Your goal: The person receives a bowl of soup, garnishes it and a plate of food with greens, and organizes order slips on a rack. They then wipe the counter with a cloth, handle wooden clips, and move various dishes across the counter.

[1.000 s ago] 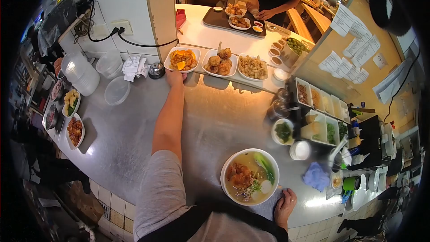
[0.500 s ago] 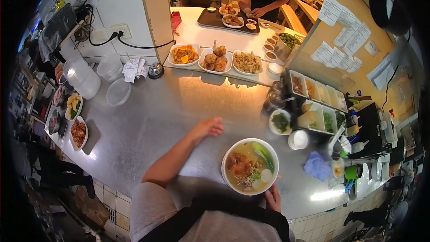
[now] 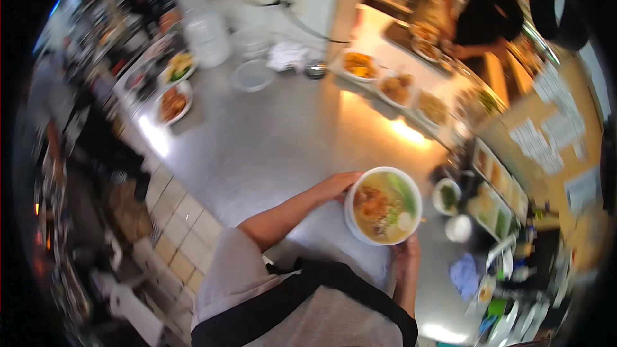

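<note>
Left hand (image 3: 348,186) now touches the soup bowl (image 3: 384,206).

Both bare hands are facing each other in a two-handed hold.
The left arm (image 3: 283,220) is bending at the elbow and reaching diagonally forward and inward, its left hand (image 3: 347,185) curving on the far left side, fingers partly hidden; the right forearm (image 3: 405,288) is extending forward close to the torso, its right hand (image 3: 406,252) cupping from the near right side, its grip partly hidden.
</note>
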Tool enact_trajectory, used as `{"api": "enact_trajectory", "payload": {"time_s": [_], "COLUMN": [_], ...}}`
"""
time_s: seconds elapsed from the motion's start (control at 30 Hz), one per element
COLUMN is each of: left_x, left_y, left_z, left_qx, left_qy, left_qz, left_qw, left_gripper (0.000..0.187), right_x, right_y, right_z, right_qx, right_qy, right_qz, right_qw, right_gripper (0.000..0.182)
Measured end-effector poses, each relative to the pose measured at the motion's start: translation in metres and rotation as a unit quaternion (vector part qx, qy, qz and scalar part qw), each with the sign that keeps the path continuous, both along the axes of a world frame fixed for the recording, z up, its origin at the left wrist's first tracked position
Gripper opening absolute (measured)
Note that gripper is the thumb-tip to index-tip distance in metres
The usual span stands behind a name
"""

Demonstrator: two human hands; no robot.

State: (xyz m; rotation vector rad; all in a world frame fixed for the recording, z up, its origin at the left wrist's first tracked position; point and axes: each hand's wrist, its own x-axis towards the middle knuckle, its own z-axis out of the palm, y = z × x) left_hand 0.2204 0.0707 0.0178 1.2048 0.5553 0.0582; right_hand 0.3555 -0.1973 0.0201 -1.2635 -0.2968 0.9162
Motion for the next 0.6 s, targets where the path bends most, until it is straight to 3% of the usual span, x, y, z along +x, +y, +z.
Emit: {"api": "enact_trajectory", "payload": {"time_s": [0.13, 0.3, 0.6], "left_x": [-0.017, -0.022, 0.018], "left_y": [0.002, 0.004, -0.012], "left_z": [0.003, 0.003, -0.013], "left_qx": [-0.004, 0.008, -0.014], "left_qy": [-0.014, -0.013, -0.084], "left_qz": [0.062, 0.126, 0.251], "left_qw": [0.998, 0.992, 0.964], "left_gripper": [0.058, 0.062, 0.058], "right_x": [0.045, 0.076, 0.145], "right_y": [0.033, 0.089, 0.165], "right_z": [-0.019, -0.003, -0.008], "right_qx": [0.021, 0.019, -0.012], "right_qy": [0.027, -0.004, -0.007], "right_qz": [0.047, 0.078, 0.09], "right_qw": [0.998, 0.997, 0.996], "right_gripper": [0.049, 0.044, 0.05]}}
